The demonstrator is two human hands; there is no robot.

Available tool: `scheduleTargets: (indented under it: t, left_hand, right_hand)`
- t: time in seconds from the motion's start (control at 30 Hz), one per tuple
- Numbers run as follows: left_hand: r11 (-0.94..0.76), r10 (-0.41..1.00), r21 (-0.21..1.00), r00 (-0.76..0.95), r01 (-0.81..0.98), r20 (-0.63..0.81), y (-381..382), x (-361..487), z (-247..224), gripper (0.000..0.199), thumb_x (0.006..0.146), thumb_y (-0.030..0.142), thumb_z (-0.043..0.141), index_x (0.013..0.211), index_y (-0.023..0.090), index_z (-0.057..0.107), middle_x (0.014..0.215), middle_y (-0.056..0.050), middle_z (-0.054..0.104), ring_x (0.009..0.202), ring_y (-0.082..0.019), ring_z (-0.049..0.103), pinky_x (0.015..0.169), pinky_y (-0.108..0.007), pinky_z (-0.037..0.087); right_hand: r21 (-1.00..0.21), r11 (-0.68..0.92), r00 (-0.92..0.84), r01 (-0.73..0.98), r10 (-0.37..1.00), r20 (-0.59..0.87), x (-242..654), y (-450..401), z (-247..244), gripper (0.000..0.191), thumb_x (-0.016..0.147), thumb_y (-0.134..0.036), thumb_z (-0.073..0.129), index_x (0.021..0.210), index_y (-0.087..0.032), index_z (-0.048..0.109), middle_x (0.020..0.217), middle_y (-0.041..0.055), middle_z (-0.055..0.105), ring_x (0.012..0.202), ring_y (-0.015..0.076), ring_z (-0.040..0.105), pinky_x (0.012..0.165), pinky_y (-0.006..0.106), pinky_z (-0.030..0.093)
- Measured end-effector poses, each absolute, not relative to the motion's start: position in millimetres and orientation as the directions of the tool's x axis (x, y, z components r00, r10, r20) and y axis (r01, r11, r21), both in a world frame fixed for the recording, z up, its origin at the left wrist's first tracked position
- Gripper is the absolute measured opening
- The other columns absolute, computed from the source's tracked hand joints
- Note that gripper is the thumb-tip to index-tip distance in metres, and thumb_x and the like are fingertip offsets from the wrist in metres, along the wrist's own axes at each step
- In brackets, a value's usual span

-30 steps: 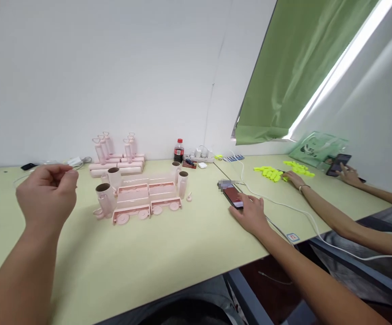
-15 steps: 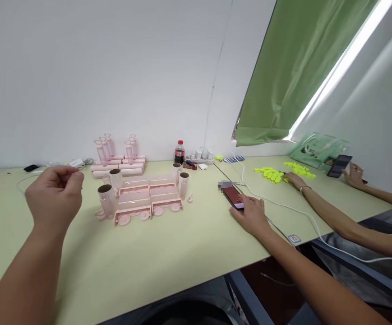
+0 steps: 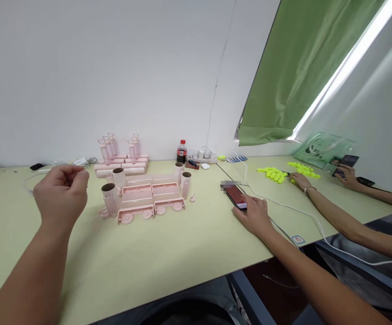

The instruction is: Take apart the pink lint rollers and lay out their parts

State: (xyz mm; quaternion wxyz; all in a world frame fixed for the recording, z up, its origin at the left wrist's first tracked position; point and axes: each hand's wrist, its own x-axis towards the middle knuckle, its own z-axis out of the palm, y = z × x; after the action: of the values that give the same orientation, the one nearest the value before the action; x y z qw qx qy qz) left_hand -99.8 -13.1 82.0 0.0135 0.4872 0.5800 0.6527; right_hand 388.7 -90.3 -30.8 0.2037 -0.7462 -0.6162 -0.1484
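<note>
My left hand (image 3: pixel 61 196) is raised at the left with its fingers curled closed; whether anything is inside them is hidden. My right hand (image 3: pixel 254 215) rests at the lower end of a phone (image 3: pixel 235 195) lying on the table, its fingers apart and touching the phone's edge. Between my hands stand pink wheeled carts (image 3: pixel 136 211) with clear pink covers, flanked by upright tubes (image 3: pixel 110 198) with brown insides. A small pink ring piece (image 3: pixel 192 197) lies to their right. Behind them, pink heart-topped cylinders (image 3: pixel 105 152) stand near the pink rolls (image 3: pixel 119 171).
A cola bottle (image 3: pixel 181 152), a power strip (image 3: pixel 201 158) and a white case (image 3: pixel 205 166) are by the wall. Another person's hand (image 3: pixel 300 181) touches yellow pieces (image 3: pixel 274 174); a further hand (image 3: pixel 348 177) holds a phone. A white cable (image 3: pixel 293 206) crosses the table.
The whole view has shifted slightly, moving the table items a little to the right. The phone in the far person's hand is tilted lower. My hands keep the same poses.
</note>
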Motion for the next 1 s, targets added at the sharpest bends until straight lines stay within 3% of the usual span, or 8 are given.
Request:
scheduleTargets:
  t: [0.2, 0.3, 0.4, 0.6, 0.7, 0.8, 1.0]
  left_hand:
    - [-0.339, 0.564, 0.761, -0.528, 0.553, 0.635, -13, -100, 83, 0.022, 0.068, 0.029, 0.063, 0.085, 0.018, 0.071, 0.062, 0.003, 0.059, 0.057, -0.012, 0.056, 0.057, -0.024, 0.043]
    - [-0.361, 0.554, 0.755, -0.525, 0.547, 0.646, -12, -101, 81, 0.021, 0.069, 0.029, 0.064, 0.085, 0.018, 0.071, 0.061, 0.003, 0.058, 0.057, -0.013, 0.056, 0.056, -0.024, 0.043]
    - [-0.373, 0.554, 0.757, -0.525, 0.537, 0.646, -13, -99, 80, 0.02, 0.069, 0.029, 0.064, 0.084, 0.018, 0.071, 0.062, 0.003, 0.058, 0.058, -0.013, 0.057, 0.055, -0.024, 0.043]
    - [-0.377, 0.551, 0.74, -0.507, 0.556, 0.662, -13, -98, 80, 0.018, 0.07, 0.028, 0.064, 0.084, 0.018, 0.07, 0.062, 0.003, 0.059, 0.058, -0.013, 0.057, 0.056, -0.024, 0.043]
    - [-0.372, 0.555, 0.739, -0.503, 0.562, 0.662, -13, -98, 80, 0.018, 0.07, 0.028, 0.064, 0.084, 0.018, 0.07, 0.061, 0.003, 0.058, 0.058, -0.012, 0.057, 0.056, -0.023, 0.043]
    - [-0.351, 0.566, 0.744, -0.504, 0.568, 0.652, -14, -97, 80, 0.018, 0.07, 0.028, 0.063, 0.083, 0.018, 0.07, 0.062, 0.003, 0.059, 0.057, -0.012, 0.057, 0.056, -0.023, 0.043]
    - [-0.351, 0.634, 0.736, -0.431, 0.579, 0.642, -17, -86, 77, 0.016, 0.072, 0.028, 0.064, 0.083, 0.018, 0.069, 0.063, 0.003, 0.061, 0.059, -0.011, 0.057, 0.059, -0.023, 0.046]
  right_hand:
    - [-0.059, -0.069, 0.09, 0.996, 0.718, 0.691, 386, -99, -32, 0.048, 0.085, -0.045, 0.048, 0.119, -0.012, 0.052, 0.132, 0.0208, 0.053, 0.125, 0.0369, 0.042, 0.107, 0.057, 0.022]
    - [-0.068, 0.01, 0.043, 0.998, 0.684, 0.728, 378, -111, -32, 0.039, 0.086, -0.039, 0.049, 0.116, -0.015, 0.053, 0.126, 0.0182, 0.057, 0.12, 0.0336, 0.047, 0.104, 0.051, 0.03]
    - [-0.094, 0.022, 0.05, 0.995, 0.714, 0.698, 371, -124, -34, 0.034, 0.086, -0.035, 0.049, 0.114, -0.016, 0.054, 0.116, 0.0161, 0.062, 0.109, 0.0318, 0.054, 0.096, 0.045, 0.039]
    - [-0.14, 0.006, 0.078, 0.99, 0.807, 0.586, 368, -136, -35, 0.027, 0.086, -0.034, 0.048, 0.102, -0.016, 0.06, 0.101, 0.0142, 0.067, 0.096, 0.0302, 0.058, 0.088, 0.043, 0.044]
    - [-0.201, 0.033, 0.07, 0.979, 0.873, 0.483, 362, -139, -32, 0.022, 0.088, -0.035, 0.046, 0.091, -0.018, 0.061, 0.089, 0.0104, 0.067, 0.084, 0.026, 0.061, 0.077, 0.038, 0.047]
    - [-0.251, 0.121, -0.013, 0.96, 0.92, 0.391, 345, -142, -27, 0.019, 0.089, -0.031, 0.046, 0.086, -0.02, 0.06, 0.083, 0.0076, 0.066, 0.077, 0.022, 0.061, 0.069, 0.034, 0.048]
    - [-0.32, 0.339, -0.216, 0.885, 0.906, 0.363, 295, -123, -17, 0.016, 0.088, -0.025, 0.046, 0.087, -0.019, 0.061, 0.077, 0.0052, 0.065, 0.068, 0.018, 0.06, 0.062, 0.03, 0.046]
